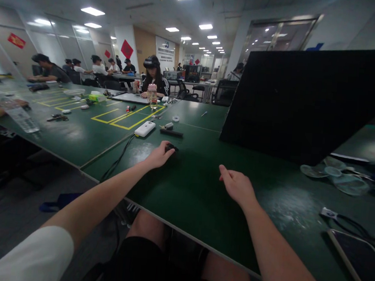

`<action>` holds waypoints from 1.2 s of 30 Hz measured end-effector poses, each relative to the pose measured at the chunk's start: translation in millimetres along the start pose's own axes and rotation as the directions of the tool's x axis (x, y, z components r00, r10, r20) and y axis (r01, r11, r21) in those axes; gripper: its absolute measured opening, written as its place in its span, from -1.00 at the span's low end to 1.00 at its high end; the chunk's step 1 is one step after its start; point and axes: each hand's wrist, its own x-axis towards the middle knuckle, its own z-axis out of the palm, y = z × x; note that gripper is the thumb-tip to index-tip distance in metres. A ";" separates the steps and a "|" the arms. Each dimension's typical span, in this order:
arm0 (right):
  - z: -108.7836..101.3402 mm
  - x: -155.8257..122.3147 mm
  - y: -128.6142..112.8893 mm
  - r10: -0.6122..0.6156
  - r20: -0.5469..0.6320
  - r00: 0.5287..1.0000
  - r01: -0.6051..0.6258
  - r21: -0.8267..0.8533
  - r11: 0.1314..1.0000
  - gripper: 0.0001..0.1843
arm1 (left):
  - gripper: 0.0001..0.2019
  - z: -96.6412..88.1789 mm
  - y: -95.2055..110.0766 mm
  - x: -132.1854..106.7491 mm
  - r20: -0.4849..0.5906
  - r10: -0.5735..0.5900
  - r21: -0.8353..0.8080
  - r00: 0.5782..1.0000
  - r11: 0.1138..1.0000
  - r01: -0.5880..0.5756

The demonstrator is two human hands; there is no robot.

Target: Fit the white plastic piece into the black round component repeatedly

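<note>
My left hand point(161, 155) rests over the green table point(184, 179), fingers closed on a small black object point(171, 147) whose kind I cannot make out. Just beyond it lie a dark, flat bar point(171, 133) and a small grey-and-white piece point(168, 125). A white power bank point(145, 129) with a black cable is to their left. Over the table to the right, my right hand point(237, 185) is closed with its thumb on top, and nothing shows in it. Its lower fingers are partly hidden.
A large black panel point(300, 106) stands upright at right. Clear plastic pieces point(343, 176), a cable point(350, 222) and a phone-like device point(356, 257) lie near the right edge. Across the table are a bottle point(152, 96), a ring of tape point(175, 118) and a seated person point(154, 84).
</note>
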 end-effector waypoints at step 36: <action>13.2 -12.9 -19.6 -0.291 0.136 0.947 0.321 -0.349 0.881 -0.55 | -0.51 49.6 63.9 -13.1 -0.066 0.148 -0.198 0.987 0.967 -0.158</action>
